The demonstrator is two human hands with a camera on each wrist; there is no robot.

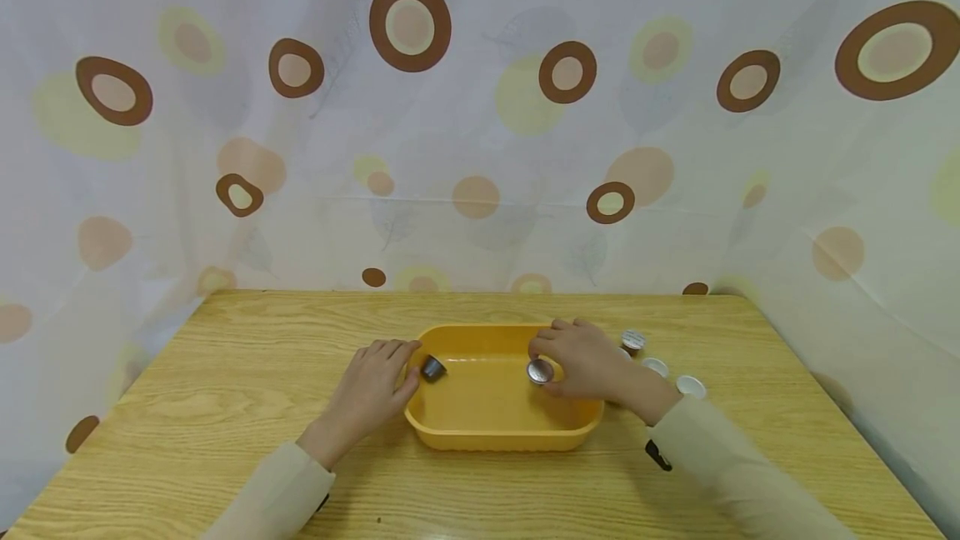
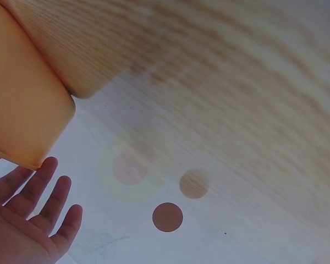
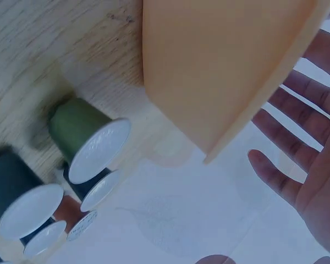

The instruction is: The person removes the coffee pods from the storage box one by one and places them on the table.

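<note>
A yellow plastic tray (image 1: 495, 440) stands on the wooden table. Over its right part, my right hand (image 1: 592, 365) pinches a coffee capsule (image 1: 540, 371) with a silver lid between thumb and fingers; the right wrist view hides that capsule behind the tray wall. At the tray's left end, my left hand (image 1: 371, 386) rests by the rim with fingers fairly straight, fingertips touching the edge in the left wrist view. Just inside that end lies a dark coffee capsule (image 1: 432, 369), tipped on its side, close to the left fingertips but apart from them.
Right of the tray, partly behind my right forearm, stand several more capsules, among them a green capsule (image 3: 80, 126), a dark capsule (image 3: 14, 179) and a brown capsule (image 1: 633, 341). A patterned cloth (image 1: 480, 148) hangs behind the table (image 1: 262, 373).
</note>
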